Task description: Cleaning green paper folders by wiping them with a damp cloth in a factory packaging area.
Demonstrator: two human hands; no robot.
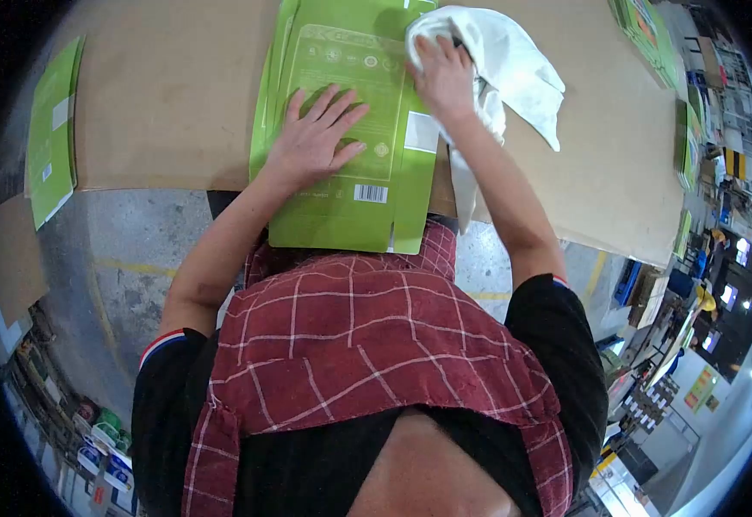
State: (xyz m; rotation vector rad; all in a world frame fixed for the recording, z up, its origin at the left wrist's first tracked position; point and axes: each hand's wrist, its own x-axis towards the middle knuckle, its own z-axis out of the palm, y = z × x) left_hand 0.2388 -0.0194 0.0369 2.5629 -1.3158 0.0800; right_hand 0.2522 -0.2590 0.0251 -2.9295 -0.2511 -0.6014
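Stack of green printed card (383, 121) lies at twelve o'clock on the surface (161, 103); the left hand (314, 142), fingers spread open, presumably steadies it. The right hand's (445, 77) fingers rest on white cloth (514, 60) toward one o'clock, grip unclear.

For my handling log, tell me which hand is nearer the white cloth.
Right. The right hand touches the white cloth; the left hand lies on the green sheet, left of the cloth.
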